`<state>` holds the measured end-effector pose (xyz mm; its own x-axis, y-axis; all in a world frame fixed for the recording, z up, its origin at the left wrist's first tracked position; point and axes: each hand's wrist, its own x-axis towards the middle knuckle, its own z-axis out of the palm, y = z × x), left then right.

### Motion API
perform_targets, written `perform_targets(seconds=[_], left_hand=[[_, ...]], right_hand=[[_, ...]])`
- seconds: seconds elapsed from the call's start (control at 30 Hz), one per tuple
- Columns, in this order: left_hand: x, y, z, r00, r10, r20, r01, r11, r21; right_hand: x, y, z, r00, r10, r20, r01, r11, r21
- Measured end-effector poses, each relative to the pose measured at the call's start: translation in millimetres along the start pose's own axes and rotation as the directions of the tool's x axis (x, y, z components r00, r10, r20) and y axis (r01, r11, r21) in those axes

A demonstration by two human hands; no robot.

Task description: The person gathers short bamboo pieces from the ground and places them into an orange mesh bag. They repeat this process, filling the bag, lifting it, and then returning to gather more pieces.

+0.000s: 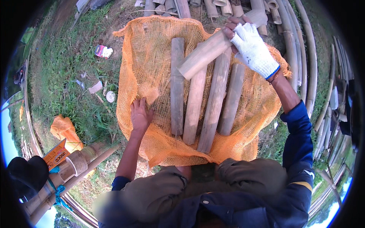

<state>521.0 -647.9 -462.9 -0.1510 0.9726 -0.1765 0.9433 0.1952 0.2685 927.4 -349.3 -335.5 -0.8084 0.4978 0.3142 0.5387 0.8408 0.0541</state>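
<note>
An orange mesh sack (150,49) lies spread on the ground before my knees. Several split bamboo pieces (177,87) rest on it side by side, roughly lengthwise from me. My right hand (253,47), in a white fingerless glove with a blue cuff, is closed around another bamboo piece (203,57). That piece slants across the far ends of the others; whether it touches them I cannot tell. Bare and with its fingers stretched out, my left hand (141,116) lies on the left part of the sack.
Cut bamboo lengths (211,8) lie beyond the sack, and long poles (300,49) run along the right. At lower left are a bamboo frame (91,152), an orange box (57,154), a black cap-like object (27,173) and another bunched orange sack (65,131). Litter dots the grass.
</note>
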Motion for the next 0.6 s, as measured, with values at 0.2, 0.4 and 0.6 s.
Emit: perform_targets(seconds=[0.2,0.4,0.6], left_hand=[[27,-10,-2,0.991,0.043,-0.129,-0.059,0.99,-0.124],[106,47,6,0.95,0.247,-0.193,-0.287,0.933,-0.217],[190,25,50,0.918,0.202,-0.34,-0.249,0.963,-0.099]], right_hand=[[-53,-119,44,0.891,-0.431,0.143,0.37,0.872,0.319],[-103,-164,69,0.893,-0.442,0.087,0.39,0.854,0.344],[-73,-177,71,0.88,-0.436,0.189,0.194,0.691,0.696]])
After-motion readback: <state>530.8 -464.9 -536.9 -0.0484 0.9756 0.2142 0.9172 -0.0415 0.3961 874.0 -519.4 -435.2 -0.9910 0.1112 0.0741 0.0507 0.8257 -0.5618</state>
